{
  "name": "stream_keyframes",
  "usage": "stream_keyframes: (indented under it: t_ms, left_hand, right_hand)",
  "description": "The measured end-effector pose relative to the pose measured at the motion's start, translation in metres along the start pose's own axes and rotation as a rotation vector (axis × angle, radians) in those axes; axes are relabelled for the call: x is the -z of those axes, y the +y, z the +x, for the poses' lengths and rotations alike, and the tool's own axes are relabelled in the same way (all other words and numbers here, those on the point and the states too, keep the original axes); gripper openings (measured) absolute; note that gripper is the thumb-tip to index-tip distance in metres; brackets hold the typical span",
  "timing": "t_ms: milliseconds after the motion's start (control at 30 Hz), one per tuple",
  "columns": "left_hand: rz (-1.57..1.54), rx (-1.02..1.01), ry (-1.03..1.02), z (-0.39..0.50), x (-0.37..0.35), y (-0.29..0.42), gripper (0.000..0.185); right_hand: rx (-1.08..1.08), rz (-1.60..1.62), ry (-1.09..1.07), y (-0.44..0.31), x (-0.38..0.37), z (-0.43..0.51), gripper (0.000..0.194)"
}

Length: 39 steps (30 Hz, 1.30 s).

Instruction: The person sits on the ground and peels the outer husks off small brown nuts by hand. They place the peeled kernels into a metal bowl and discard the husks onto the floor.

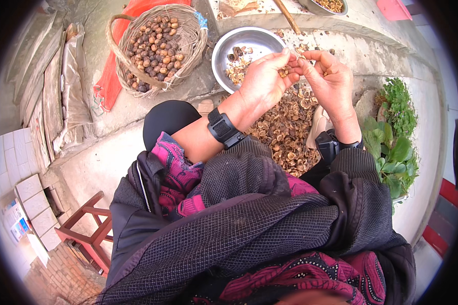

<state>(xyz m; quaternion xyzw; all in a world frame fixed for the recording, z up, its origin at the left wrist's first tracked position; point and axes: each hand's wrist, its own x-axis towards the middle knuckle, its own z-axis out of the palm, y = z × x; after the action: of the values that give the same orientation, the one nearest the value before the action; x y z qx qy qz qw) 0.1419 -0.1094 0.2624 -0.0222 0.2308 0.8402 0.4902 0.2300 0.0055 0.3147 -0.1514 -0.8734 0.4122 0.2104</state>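
My left hand [265, 76] reaches over the right rim of a steel basin [263, 40], its fingers closed on a cracked walnut piece [283, 71]. My right hand [332, 74] meets it fingertip to fingertip, pinching a small walnut bit [301, 57] between thumb and forefinger. The fingers partly hide both pieces. Pale kernel bits [236, 71] and a few dark shell pieces lie inside the basin. Beneath my hands, a heap of broken walnut shells [286, 133] covers the ground between my feet.
A wicker basket [198, 45] of whole walnuts [156, 49] stands left of the basin, on red mesh [108, 87]. A wooden stick [287, 17] and another metal bowl [343, 11] are farther back. Leafy plants [395, 152] grow at right; a wooden stool [95, 236] is lower left.
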Motion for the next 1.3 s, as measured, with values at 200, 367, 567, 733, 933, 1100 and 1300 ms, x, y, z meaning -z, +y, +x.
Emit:
stream_keyframes:
  t_ms: [200,367,567,733,933,1100,1300]
  left_hand:
    - [-0.155,0.064,-0.016,0.001,0.0,0.008,0.035]
    - [-0.203,0.094,-0.16,0.004,0.006,0.003,0.032]
    - [-0.118,0.026,-0.153,0.003,0.004,-0.002,0.03]
    - [-0.06,0.018,-0.131,0.001,0.001,-0.003,0.03]
    - [0.073,0.021,-0.202,0.001,0.002,-0.005,0.035]
    - [-0.008,0.045,-0.141,-0.001,-0.003,-0.006,0.032]
    - [-0.085,0.039,-0.16,-0.003,-0.006,-0.003,0.03]
  right_hand:
    - [-0.07,-0.024,-0.274,-0.015,0.029,-0.001,0.014]
    - [0.082,-0.047,-0.144,-0.002,0.003,-0.005,0.017]
    - [0.038,-0.141,-0.123,0.0,0.0,-0.005,0.02]
    - [0.099,-0.151,-0.09,-0.005,-0.004,-0.007,0.021]
    - [-0.081,0.079,-0.126,-0.002,-0.005,-0.007,0.015]
    - [-0.168,0.114,-0.121,-0.003,-0.005,-0.007,0.01]
    - [-0.029,-0.051,-0.036,-0.007,0.0,-0.007,0.013]
